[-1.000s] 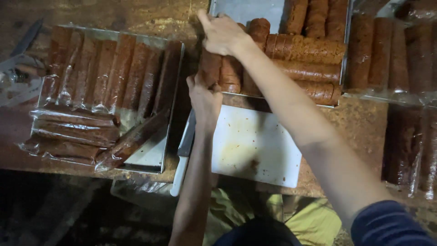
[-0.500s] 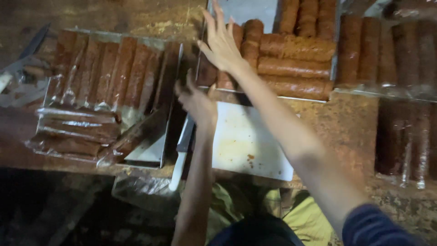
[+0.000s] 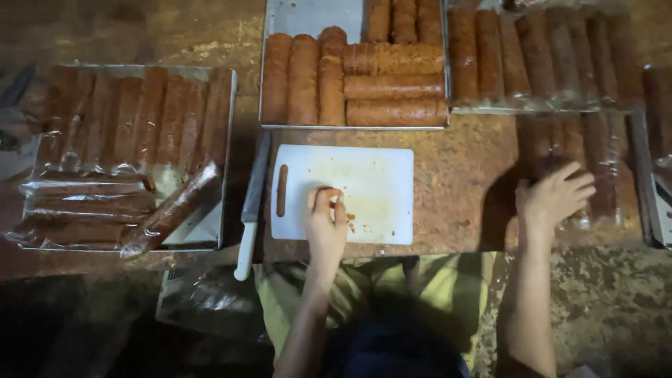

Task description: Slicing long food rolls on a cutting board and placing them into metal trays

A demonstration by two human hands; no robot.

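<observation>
Both hands have left the far tray since the earlier frames and come back toward the near edge. The left hand [image 3: 326, 222] now rests fingers-down on the white cutting board [image 3: 378, 175], curled loosely, gripping nothing. The right hand [image 3: 553, 198] lies spread open on plastic-wrapped brown rolls [image 3: 560, 143] to the right, holding none. A knife [image 3: 250, 210] lies just left of the board. The metal tray [image 3: 308, 14] of unwrapped brown rolls [image 3: 392, 87] sits beyond the board, and a tray of wrapped rolls [image 3: 133, 126] sits far left
</observation>
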